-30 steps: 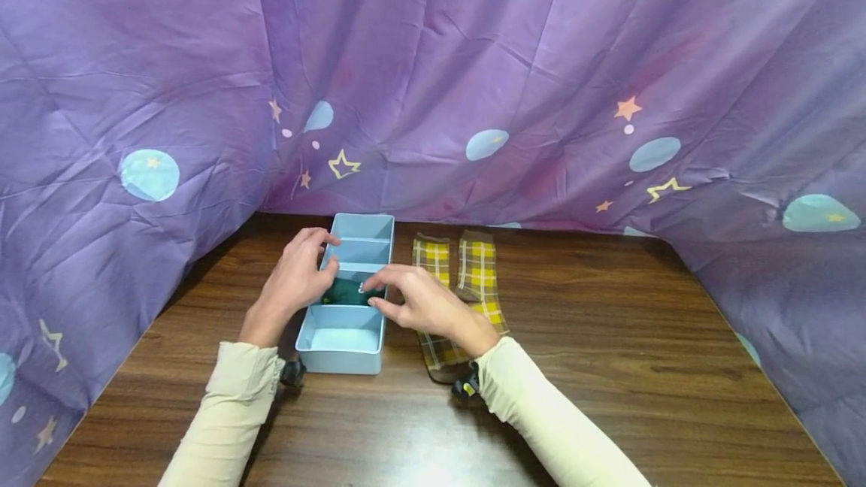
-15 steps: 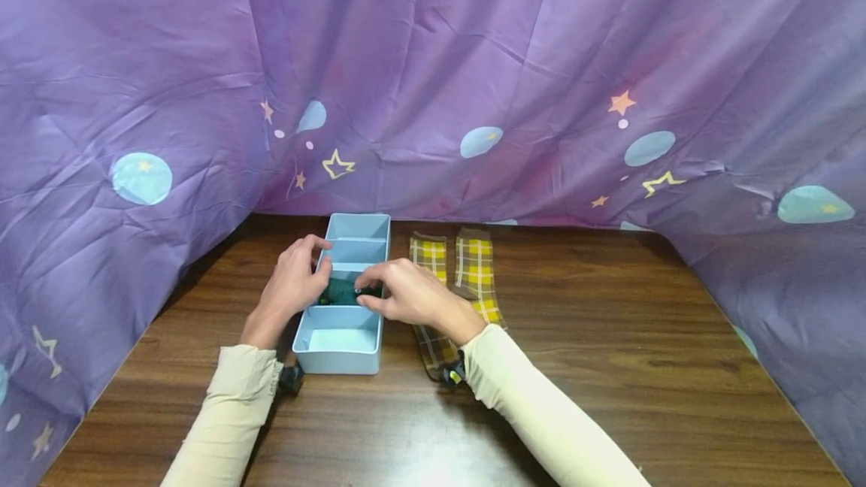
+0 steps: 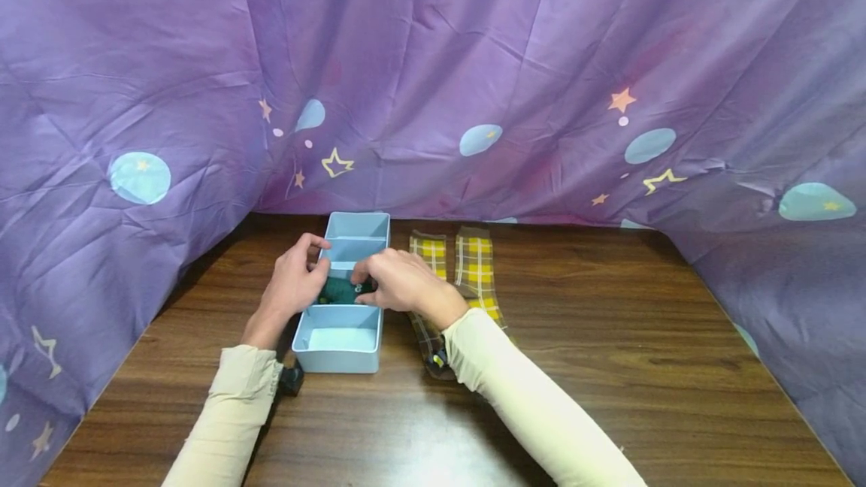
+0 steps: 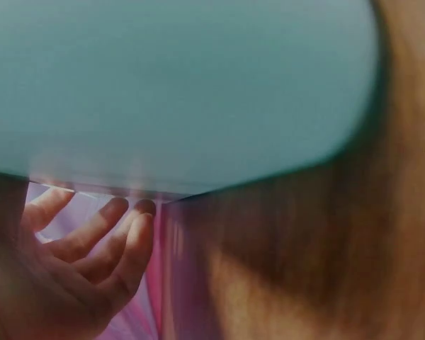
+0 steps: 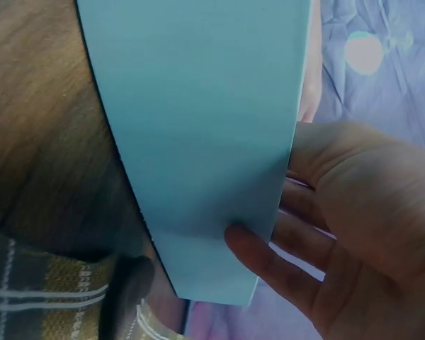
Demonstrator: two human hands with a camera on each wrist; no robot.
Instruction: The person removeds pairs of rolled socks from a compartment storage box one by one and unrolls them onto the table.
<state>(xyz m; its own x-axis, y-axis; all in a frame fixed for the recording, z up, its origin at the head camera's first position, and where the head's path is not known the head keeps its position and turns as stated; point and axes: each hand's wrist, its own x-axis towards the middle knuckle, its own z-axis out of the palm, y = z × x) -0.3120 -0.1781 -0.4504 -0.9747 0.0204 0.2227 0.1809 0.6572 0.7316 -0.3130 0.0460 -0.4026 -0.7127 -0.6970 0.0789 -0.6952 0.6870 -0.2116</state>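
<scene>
A light blue divided box stands lengthwise on the table, with a dark green folded cloth bearing a small white mark in one of its middle compartments. My right hand reaches over the box's right wall, its thumb and index finger apart at the cloth's right end. In the right wrist view the box's long wall hides those fingertips, and the little finger lies against the wall outside. My left hand rests at the box's left rim, fingers loosely bent; the left wrist view shows its fingers beside the wall.
Two yellow and brown plaid socks lie flat to the right of the box, partly under my right forearm. The wooden table meets a purple star-patterned curtain at the back and sides.
My right hand has shifted left and farther over the compartment, its fingers bending more at the green cloth. The left hand stays at the box's left rim.
</scene>
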